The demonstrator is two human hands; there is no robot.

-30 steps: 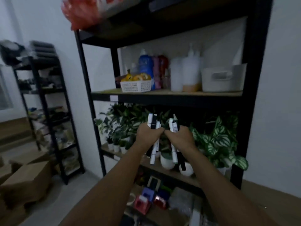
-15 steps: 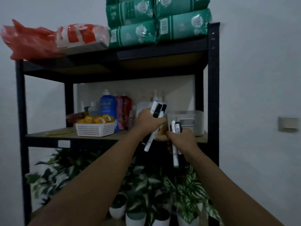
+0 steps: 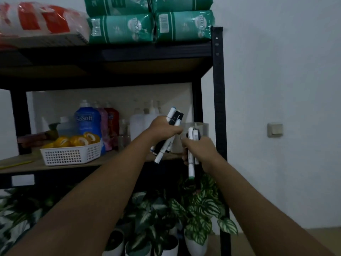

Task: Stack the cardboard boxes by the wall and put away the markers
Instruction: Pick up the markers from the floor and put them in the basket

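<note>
My left hand (image 3: pixel 163 129) grips a bundle of white and black markers (image 3: pixel 174 117) tilted to the right, in front of the middle shelf. My right hand (image 3: pixel 197 148) grips a second bundle of markers (image 3: pixel 191 166) held upright, just below and right of the left hand. Behind both hands a grey plastic bin (image 3: pixel 202 126) stands at the right end of the shelf, mostly hidden by them. No cardboard boxes are in view.
A black metal rack (image 3: pixel 218 89) holds detergent bottles (image 3: pixel 88 122) and a white basket (image 3: pixel 72 154) of tape rolls on the middle shelf. Green packs (image 3: pixel 151 24) lie on top. Potted plants (image 3: pixel 184 209) fill the shelf below. A wall switch (image 3: pixel 275 129) sits at the right.
The view rose from the plant shelf to the middle and top shelves. Both hands lifted with their markers to the grey bin's height and drew slightly apart.
</note>
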